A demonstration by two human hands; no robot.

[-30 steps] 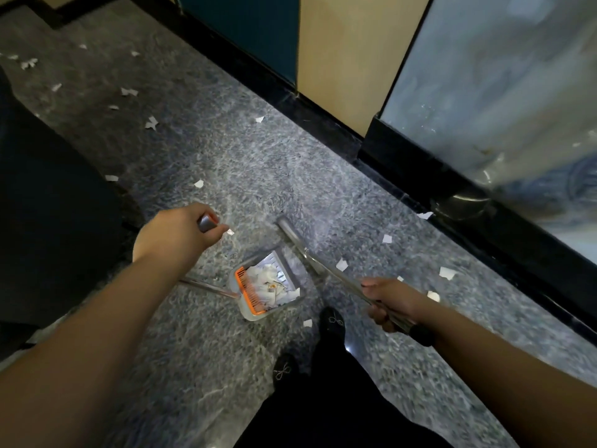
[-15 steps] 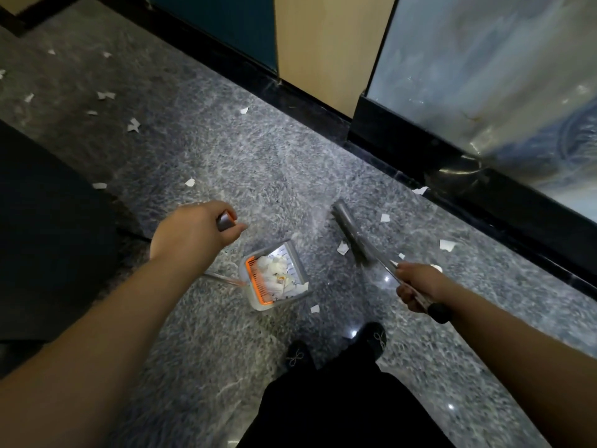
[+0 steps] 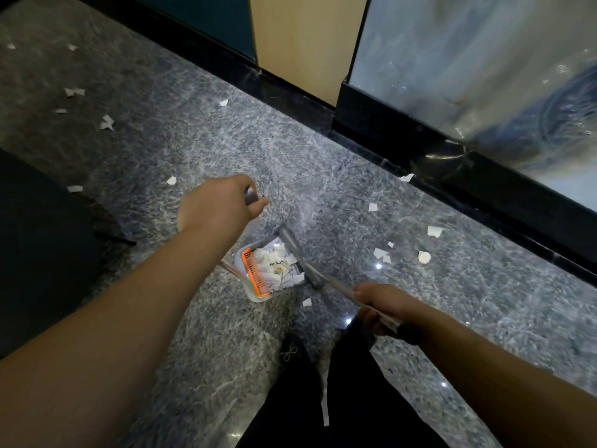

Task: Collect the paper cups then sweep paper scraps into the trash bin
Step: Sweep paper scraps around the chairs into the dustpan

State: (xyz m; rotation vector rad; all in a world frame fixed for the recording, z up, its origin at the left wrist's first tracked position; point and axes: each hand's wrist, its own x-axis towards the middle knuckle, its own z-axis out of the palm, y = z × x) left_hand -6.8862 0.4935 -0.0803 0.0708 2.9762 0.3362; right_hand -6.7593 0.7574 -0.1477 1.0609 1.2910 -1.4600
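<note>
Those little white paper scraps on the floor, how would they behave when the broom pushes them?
The paper scraps look thin and flat, so probably very light and easily slid. Some may flutter or skip past the broom. On this glossy floor a few flat ones might cling.

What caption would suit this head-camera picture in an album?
Left hand grips the dustpan handle, right hand holds the broom at its mouth; paper scraps dot the floor.

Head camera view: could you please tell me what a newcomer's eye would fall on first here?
Probably the clear plastic dustpan with an orange comb edge, heaped with white scraps, at centre between both hands. The left hand grips its metal handle; the right hand grips the grey broom at the pan's mouth. White paper scraps litter the grey stone floor.
</note>
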